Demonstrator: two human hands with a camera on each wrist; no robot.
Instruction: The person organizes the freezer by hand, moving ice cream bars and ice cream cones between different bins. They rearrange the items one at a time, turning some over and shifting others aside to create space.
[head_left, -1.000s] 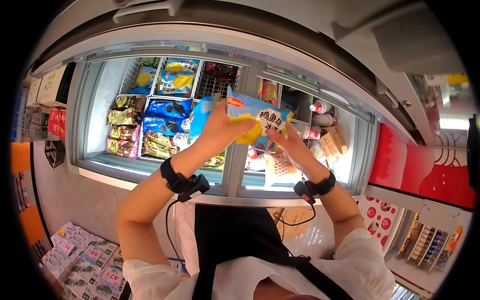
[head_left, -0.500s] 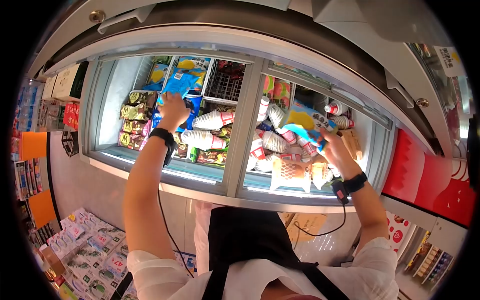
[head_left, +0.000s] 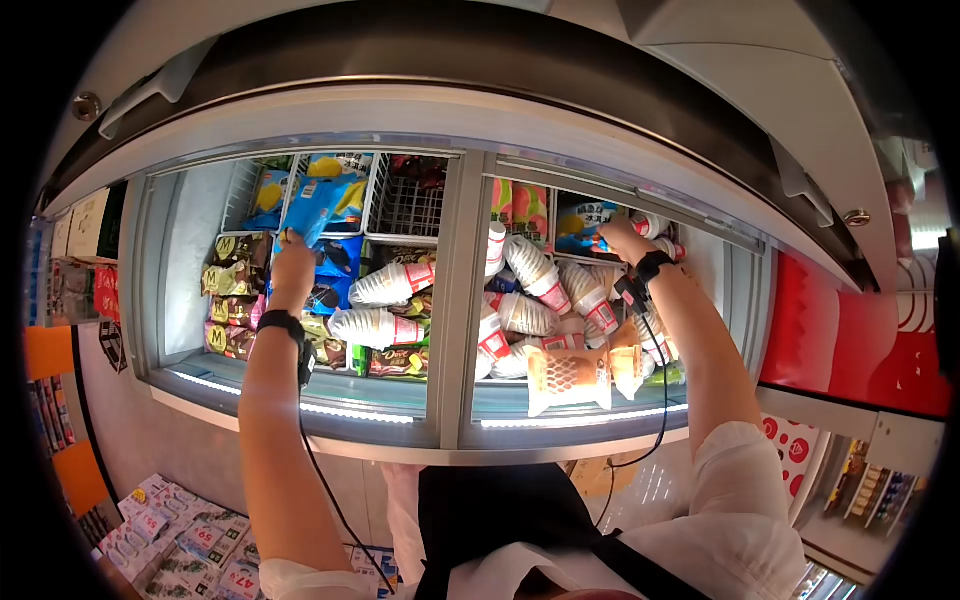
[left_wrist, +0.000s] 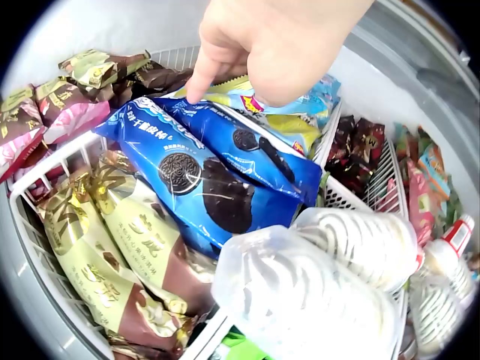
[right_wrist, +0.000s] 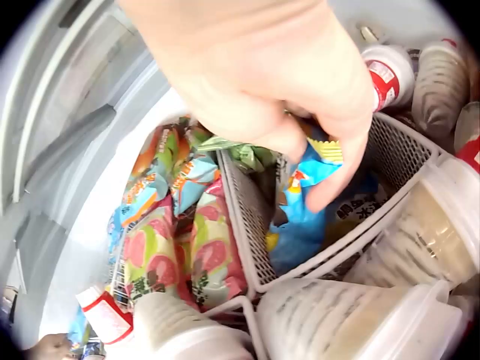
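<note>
At the far end of the freezer's left half, my left hand (head_left: 293, 272) grips the near end of a light blue packet (head_left: 312, 203), which lies over the baskets. In the left wrist view, fingers partly hide their hold, beside dark blue cookie-picture packets (left_wrist: 180, 172). My right hand (head_left: 628, 240) reaches into the right half. The right wrist view shows that hand (right_wrist: 262, 82) pinching the top of a blue packet (right_wrist: 300, 232) inside a white basket (right_wrist: 244, 217). The packet's lower part is down between the basket walls.
Wrapped cones (head_left: 535, 275) lie heaped across the right half, some on the left. Waffle-pattern packs (head_left: 568, 378) are near the front edge. A grey divider (head_left: 462, 300) separates the halves. Pink-and-green packets (right_wrist: 214, 247) stand beside the right basket; brown packets (head_left: 235, 280) fill the left side.
From holding packets close together, my hands have parted. The left moved to the left-hand baskets with a light blue packet; the right carried its packet rightward, then down into the far basket.
</note>
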